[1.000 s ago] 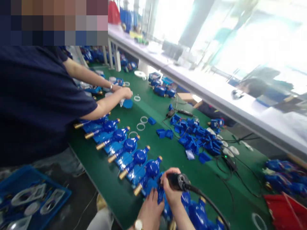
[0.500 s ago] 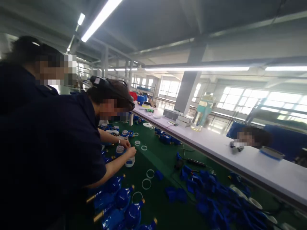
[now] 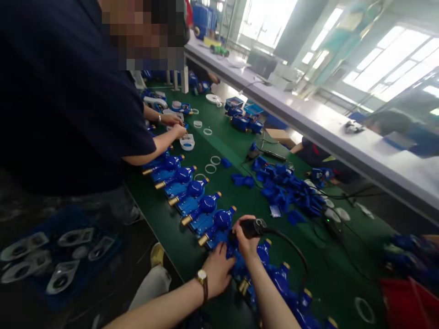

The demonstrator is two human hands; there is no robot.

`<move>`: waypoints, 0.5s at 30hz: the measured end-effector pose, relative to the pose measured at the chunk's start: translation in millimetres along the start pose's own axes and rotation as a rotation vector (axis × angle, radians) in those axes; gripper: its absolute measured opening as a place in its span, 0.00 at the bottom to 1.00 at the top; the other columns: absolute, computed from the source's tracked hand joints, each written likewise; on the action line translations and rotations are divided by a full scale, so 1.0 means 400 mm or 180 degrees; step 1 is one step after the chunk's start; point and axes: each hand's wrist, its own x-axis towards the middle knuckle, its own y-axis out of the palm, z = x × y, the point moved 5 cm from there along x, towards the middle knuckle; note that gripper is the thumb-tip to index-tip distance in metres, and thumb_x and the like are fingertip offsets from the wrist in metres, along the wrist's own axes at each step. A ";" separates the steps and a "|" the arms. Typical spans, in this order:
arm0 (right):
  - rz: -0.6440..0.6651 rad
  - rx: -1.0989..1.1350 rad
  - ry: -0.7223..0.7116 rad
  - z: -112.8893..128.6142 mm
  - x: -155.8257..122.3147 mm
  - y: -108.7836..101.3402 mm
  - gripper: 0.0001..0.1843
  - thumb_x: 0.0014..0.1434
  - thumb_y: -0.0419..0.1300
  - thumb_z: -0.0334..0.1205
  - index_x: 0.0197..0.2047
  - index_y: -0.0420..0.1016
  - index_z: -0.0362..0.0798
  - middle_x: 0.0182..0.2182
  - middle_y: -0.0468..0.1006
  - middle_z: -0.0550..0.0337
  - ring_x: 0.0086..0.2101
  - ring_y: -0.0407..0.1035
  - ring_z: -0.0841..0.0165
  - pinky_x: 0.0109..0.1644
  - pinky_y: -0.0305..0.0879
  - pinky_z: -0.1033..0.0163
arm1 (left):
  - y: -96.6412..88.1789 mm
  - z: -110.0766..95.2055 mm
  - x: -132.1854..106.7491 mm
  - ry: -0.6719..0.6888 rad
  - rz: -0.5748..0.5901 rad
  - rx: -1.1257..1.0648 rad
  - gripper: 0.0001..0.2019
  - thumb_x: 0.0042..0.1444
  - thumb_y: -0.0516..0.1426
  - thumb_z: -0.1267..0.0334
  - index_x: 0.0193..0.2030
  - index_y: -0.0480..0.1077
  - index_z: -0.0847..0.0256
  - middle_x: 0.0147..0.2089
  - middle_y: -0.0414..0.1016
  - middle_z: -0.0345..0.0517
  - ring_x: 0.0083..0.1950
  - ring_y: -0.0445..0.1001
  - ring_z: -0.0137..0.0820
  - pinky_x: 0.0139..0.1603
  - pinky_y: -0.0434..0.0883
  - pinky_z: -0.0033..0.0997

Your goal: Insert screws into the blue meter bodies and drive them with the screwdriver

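Note:
A row of blue water meter bodies (image 3: 207, 204) with brass ends runs along the near edge of the green table. My left hand (image 3: 218, 270), below a wristwatch, is on one blue meter body (image 3: 221, 238) in that row, fingers bent against its near side. Just above it, my right hand (image 3: 246, 241) is closed around a black corded handheld tool (image 3: 252, 227). The tool's working end is hidden by my hand, so I cannot tell whether it touches the meter. Its thick black cable curves off to the right.
Loose blue plastic parts (image 3: 291, 187) lie heaped mid-table, near white rings (image 3: 210, 169). On the left a co-worker (image 3: 85, 100) leans over the table, hands at small parts. A white shelf (image 3: 308, 119) spans the far side. A blue bin (image 3: 82, 256) with white-rimmed parts stands low at left.
My view has swung down toward the table. Both my hands, the black tool and the near meter bodies now show. The co-worker's hands remain at the small parts.

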 end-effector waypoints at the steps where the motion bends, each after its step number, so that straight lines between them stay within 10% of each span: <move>1: -0.0004 0.0029 0.0013 0.011 0.006 0.001 0.11 0.48 0.63 0.38 0.34 0.67 0.47 0.20 0.69 0.69 0.21 0.66 0.72 0.27 0.67 0.63 | -0.010 0.001 -0.001 0.0056 -0.0006 -0.0029 0.24 0.51 0.58 0.58 0.56 0.66 0.54 0.65 0.54 0.57 0.66 0.50 0.55 0.60 0.60 0.53; 9: 0.0038 0.0441 -0.0340 0.109 0.018 0.003 0.12 0.51 0.61 0.37 0.38 0.62 0.49 0.21 0.69 0.71 0.21 0.67 0.74 0.30 0.68 0.63 | -0.156 0.057 -0.031 -0.0121 -0.1240 0.0689 0.18 0.58 0.49 0.71 0.53 0.69 0.57 0.59 0.61 0.59 0.62 0.57 0.45 0.61 0.60 0.49; 15: 0.0175 0.0329 -0.0205 0.074 -0.002 0.027 0.12 0.51 0.60 0.34 0.38 0.62 0.49 0.22 0.70 0.70 0.22 0.67 0.74 0.31 0.68 0.63 | -0.155 0.113 0.010 -0.0209 -0.0885 0.0766 0.17 0.55 0.51 0.74 0.49 0.71 0.57 0.55 0.64 0.58 0.59 0.61 0.43 0.56 0.64 0.46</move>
